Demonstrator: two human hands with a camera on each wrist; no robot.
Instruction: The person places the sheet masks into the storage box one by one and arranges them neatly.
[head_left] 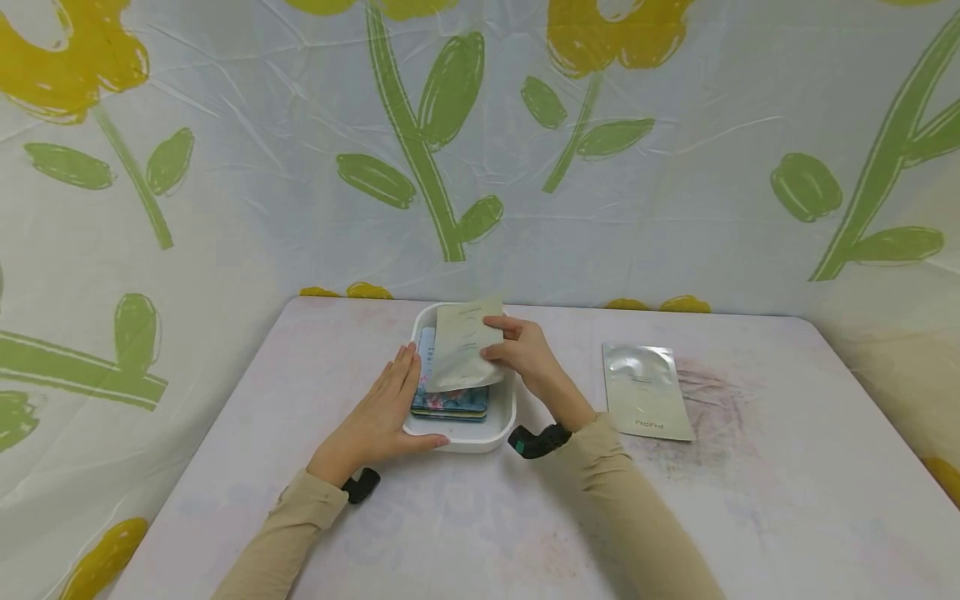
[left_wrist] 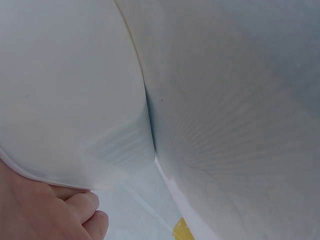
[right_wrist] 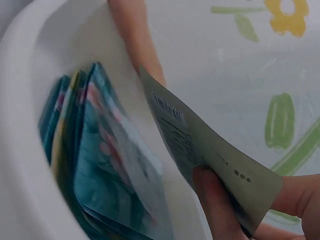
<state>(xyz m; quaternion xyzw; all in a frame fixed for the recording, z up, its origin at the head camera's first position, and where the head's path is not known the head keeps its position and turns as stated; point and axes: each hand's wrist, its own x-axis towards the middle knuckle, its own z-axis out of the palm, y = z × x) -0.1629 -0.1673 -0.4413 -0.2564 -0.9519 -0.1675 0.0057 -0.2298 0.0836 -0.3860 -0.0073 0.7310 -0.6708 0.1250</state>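
A white tub [head_left: 509, 417] with rounded corners stands near the table's back edge. Inside it lies a stack of blue floral packets [right_wrist: 107, 165]. My right hand [head_left: 531, 357] pinches a pale gold-green sachet [head_left: 465, 348] by its right side, thumb and fingers on opposite faces. The sachet is tilted above the packets and partly covers them in the head view. Printing and a barcode show on its face in the right wrist view. My left hand [head_left: 375, 425] rests against the tub's left side, its fingers extended and thumb spread along the front rim.
A second sachet [head_left: 648, 393], silvery at one end, lies flat on the table to the right of the tub. The pale table [head_left: 465, 533] has dark smudges near it. Behind hangs a cloth [head_left: 315, 208] printed with flowers.
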